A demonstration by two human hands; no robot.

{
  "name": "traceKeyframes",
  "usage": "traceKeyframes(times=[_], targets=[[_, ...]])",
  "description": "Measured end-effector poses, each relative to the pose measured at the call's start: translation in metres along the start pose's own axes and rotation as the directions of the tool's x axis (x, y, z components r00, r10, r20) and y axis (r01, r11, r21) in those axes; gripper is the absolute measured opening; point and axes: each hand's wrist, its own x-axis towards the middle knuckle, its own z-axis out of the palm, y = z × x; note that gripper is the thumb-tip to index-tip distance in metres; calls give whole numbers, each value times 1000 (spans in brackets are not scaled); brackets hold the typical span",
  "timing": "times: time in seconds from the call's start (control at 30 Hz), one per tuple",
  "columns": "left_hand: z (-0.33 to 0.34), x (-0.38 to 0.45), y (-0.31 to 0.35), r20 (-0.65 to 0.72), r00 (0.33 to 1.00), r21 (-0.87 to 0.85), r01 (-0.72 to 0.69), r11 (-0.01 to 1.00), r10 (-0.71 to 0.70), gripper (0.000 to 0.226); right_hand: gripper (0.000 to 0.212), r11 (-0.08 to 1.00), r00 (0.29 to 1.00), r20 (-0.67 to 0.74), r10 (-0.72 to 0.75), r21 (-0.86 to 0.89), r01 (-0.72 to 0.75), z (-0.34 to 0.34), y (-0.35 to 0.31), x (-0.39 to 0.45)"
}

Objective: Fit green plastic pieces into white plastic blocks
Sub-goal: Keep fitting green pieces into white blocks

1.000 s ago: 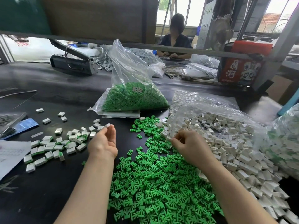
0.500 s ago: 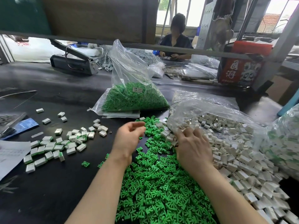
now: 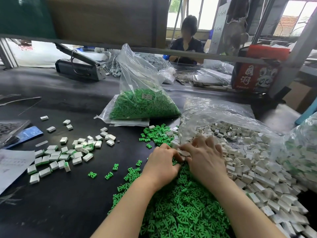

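where hands point(image 3: 184, 159) meet, white block point(image 3: 183, 153) (long axis crosswise)

- You have just one camera, and it sits on your head.
- It looks forward and down at the dark table point(image 3: 72, 194).
- Your two arms reach in from the bottom, very near.
- It sees wide, up to the far windows point(image 3: 204, 12).
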Motion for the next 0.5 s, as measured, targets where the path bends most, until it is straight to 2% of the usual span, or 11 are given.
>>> traceKeyframes(times=[0.07,0.23,0.4,0.5], targets=[[0,0,0,-6,1000,8,-17,1000,17,15,43,1000,999,38,-13,-6,14,1,-2,0],[0,0,0,-1,1000,5,-16,1000,16,13,16,1000,1000,0,24,-12,-24,-2,-1,0],[0,0,-1,-2,1000,11,-13,1000,13,14,46,999,993,108,46,20,-48,-1,-2,0],[-1,0,-1,-5,1000,4,-6,1000,7,12,32,999,993,113,41,31,-45,-3,-1,1]])
